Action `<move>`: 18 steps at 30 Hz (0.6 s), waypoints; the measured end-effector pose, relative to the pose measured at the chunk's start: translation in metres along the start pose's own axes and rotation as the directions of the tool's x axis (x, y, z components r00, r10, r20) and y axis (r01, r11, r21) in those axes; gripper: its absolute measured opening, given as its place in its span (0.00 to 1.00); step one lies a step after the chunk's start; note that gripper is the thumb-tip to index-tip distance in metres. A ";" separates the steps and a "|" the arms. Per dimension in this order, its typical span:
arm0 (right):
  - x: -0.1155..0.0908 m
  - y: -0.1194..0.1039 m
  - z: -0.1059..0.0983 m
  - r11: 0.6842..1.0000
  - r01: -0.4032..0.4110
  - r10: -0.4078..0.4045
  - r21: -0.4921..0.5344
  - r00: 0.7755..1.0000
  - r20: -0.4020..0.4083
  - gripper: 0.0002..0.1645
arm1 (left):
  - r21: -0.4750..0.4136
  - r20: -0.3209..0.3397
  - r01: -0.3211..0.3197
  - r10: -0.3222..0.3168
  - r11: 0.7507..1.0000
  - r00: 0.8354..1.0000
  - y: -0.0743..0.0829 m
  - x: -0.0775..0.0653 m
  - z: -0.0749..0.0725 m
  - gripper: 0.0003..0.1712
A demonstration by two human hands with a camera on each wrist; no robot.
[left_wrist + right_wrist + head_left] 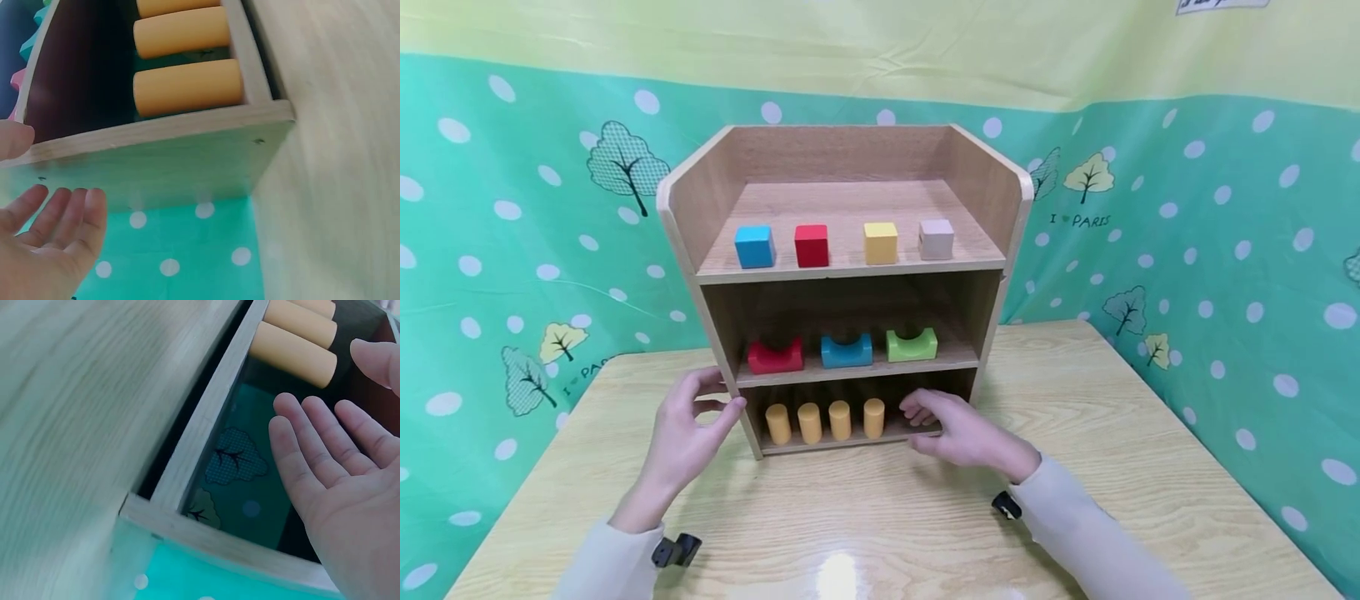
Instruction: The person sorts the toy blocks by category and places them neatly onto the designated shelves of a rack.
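A wooden shelf unit (pixel 842 154) with stacked levels stands on the table. My left hand (pixel 681 437) is beside its left wall, fingers spread and loosely bent, with the thumb near the front edge; nothing is in it. At the right end of the bottom level, my right hand (pixel 955 427) reaches in with extended, empty fingers. In the right wrist view those fingertips are a short way from the nearest orange cylinder (pixel 294 353). Several such cylinders (pixel 839 421) stand upright in a row on that level; the left wrist view shows the leftmost cylinder (pixel 187 87) close up.
On the top level sit a blue cube (pixel 755 247), a red cube (pixel 812 247), a yellow cube (pixel 880 244) and a grey cube (pixel 936 240). The middle level holds red (pixel 775 358), blue (pixel 847 353) and green (pixel 912 347) notched blocks. A dotted curtain (pixel 1210 208) hangs behind the wooden table (pixel 1075 392).
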State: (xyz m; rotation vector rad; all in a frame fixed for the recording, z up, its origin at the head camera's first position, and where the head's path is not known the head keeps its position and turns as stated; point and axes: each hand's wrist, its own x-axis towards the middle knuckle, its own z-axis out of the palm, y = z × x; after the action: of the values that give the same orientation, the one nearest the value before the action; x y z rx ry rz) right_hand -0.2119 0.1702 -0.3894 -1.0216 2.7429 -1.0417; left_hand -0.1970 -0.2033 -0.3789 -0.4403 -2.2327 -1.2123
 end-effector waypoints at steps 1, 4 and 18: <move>-0.003 0.000 -0.002 1.000 0.002 -0.002 -0.009 1.000 0.001 0.22 | 0.017 0.006 -0.009 0.009 1.000 1.000 -0.001 -0.001 0.000 0.22; -0.012 -0.001 -0.008 1.000 0.009 -0.009 -0.026 1.000 0.009 0.21 | 0.058 0.023 -0.046 0.045 0.997 0.999 -0.006 -0.006 -0.001 0.20; -0.049 0.009 -0.033 0.983 -0.041 0.035 -0.176 0.999 -0.033 0.21 | 0.326 0.217 -0.242 0.176 0.914 0.960 -0.014 -0.015 -0.011 0.30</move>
State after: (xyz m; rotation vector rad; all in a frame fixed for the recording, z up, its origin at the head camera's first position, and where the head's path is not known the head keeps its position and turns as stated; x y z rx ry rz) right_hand -0.1875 0.2236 -0.3787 -0.9764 2.9099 -0.8262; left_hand -0.1891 -0.2206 -0.3922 -0.6495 -2.4189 -0.6660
